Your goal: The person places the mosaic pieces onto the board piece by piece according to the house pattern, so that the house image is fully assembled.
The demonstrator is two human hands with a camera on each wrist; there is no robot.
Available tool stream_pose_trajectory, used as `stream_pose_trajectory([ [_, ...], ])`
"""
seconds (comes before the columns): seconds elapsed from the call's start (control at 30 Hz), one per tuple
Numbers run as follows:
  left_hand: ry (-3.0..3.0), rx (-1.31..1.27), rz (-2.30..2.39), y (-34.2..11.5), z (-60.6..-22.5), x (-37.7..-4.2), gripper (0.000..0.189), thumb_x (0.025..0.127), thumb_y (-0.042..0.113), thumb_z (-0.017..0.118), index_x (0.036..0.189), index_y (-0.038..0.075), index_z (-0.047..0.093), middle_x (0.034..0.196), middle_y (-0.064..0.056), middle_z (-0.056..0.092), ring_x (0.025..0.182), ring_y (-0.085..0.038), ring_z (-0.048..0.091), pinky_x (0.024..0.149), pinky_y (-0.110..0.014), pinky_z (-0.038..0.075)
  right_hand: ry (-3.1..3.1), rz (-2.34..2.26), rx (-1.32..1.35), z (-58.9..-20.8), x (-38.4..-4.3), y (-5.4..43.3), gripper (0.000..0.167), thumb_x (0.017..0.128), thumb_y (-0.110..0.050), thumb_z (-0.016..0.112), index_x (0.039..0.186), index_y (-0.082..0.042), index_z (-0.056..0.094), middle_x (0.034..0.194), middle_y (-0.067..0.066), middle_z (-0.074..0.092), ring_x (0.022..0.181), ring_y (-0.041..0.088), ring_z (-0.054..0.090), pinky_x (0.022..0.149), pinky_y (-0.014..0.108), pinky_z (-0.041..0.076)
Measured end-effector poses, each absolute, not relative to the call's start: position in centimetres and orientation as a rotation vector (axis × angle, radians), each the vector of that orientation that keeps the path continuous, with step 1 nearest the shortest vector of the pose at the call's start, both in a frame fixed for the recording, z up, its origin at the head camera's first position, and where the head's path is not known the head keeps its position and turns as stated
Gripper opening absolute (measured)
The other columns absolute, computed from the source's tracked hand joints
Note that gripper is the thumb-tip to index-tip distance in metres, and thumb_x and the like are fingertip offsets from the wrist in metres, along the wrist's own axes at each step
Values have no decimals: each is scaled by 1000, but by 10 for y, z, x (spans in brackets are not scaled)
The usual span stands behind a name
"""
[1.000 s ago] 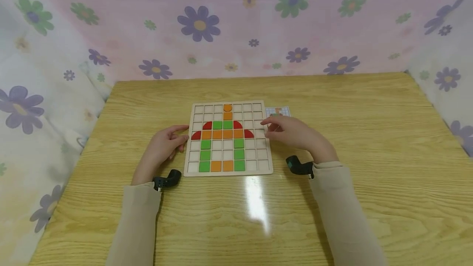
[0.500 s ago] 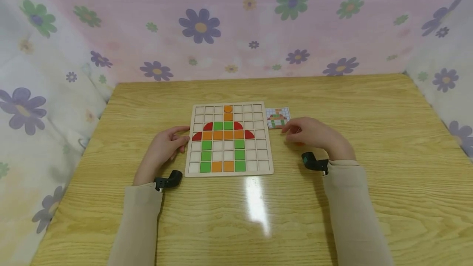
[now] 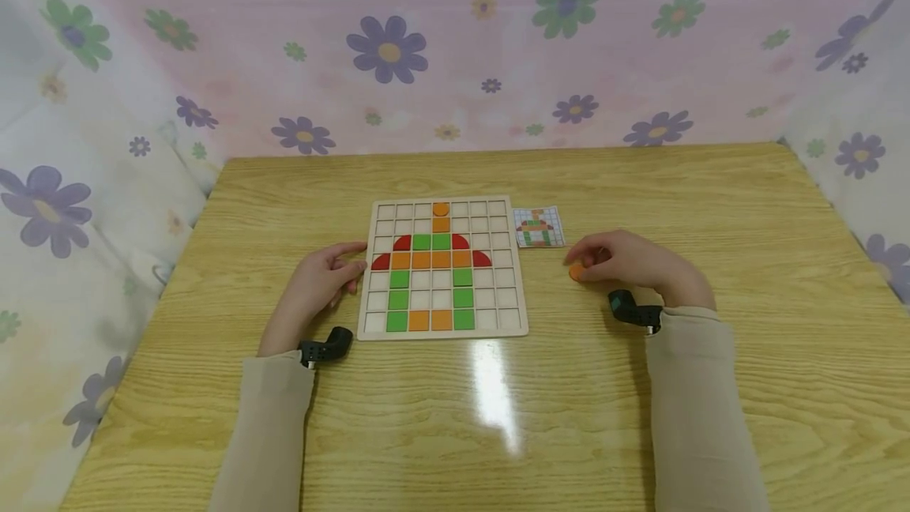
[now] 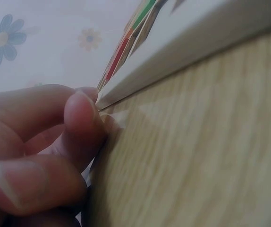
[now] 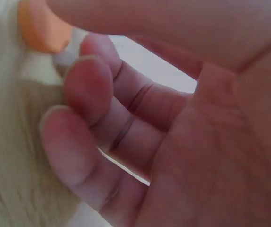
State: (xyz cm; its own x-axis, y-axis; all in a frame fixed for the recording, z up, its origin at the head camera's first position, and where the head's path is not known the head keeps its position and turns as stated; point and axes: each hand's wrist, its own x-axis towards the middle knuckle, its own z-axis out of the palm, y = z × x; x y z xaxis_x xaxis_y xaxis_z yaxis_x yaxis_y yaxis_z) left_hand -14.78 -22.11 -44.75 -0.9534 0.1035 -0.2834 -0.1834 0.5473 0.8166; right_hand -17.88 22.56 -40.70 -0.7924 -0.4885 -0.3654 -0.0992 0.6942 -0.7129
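A wooden grid board [image 3: 524, 291] lies flat on the table, with orange, green and red tiles set in several cells. A round orange tile [image 3: 441, 210] sits in its top row. My left hand [image 3: 316, 279] rests at the board's left edge, index finger and thumb touching the rim. In the left wrist view its fingertips [image 4: 81, 111] meet the board's side. To the right of the board, low over the table, my right hand [image 3: 626, 259] pinches another round orange tile [image 3: 577, 272] between thumb and fingers. Part of that tile [image 5: 43, 28] hides behind the thumb in the right wrist view.
A small printed card [image 3: 539, 227] with a coloured grid pattern lies right of the board's upper corner. The wooden table [image 3: 426, 417] ends at a flowered backdrop [image 3: 483, 46] behind and at the sides. A light reflection shines on the tabletop in front of the board.
My right hand has moved right, away from the board and past the card, to the round orange tile. The card is now fully uncovered. My left hand has stayed at the board's edge.
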Motion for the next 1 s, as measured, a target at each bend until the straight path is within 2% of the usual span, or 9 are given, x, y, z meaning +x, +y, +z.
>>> stream_pose_trajectory([
  [0.33,2488,-74,1365,-222,-447,-147,42,86,40,55,125,27,50,67,-11,58,35,-14,36,35,-31,36,2358,-972,-436,-411,-182,227,24,84,-21,63,105,-10,62,82,8,51,73,20,44,65,30,38],
  [0.57,2501,-68,1360,-222,-444,-146,42,86,41,55,125,27,50,66,-10,57,35,-15,36,35,-32,36,2394,-898,-391,-405,-180,222,23,82,-17,65,103,-11,62,89,6,54,80,22,46,71,33,39],
  [1.0,2494,-76,1354,-220,-445,-148,42,86,42,55,125,28,50,67,-10,58,35,-14,37,34,-31,35,2459,-833,-344,-400,-177,219,17,82,-17,64,96,-10,59,91,6,55,80,22,47,70,34,39],
])
